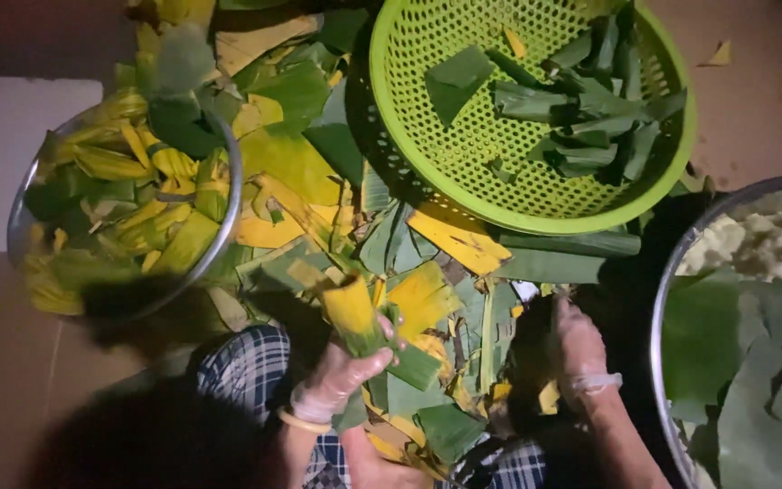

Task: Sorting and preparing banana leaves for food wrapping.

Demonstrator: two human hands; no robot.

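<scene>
Left grip (341,371) closed on a folded yellow-green leaf cone (359,321) — wrapping step, above the floor's leaf litter. Right grip (576,349) down among scraps, closure unclear. Perforated green plastic basket (391,100) holds cut strips; shiny steel bowl (228,217) holds glossy wrapped parcels.

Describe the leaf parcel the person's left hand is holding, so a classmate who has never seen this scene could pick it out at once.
Start at the big lime-green perforated basket at top centre and drop down across the loose leaf scraps to the gloved left hand. The leaf parcel stands upright in its fingers. Unlike the flat scraps around it, it is rolled into a tube, yellow above and green below.
</scene>
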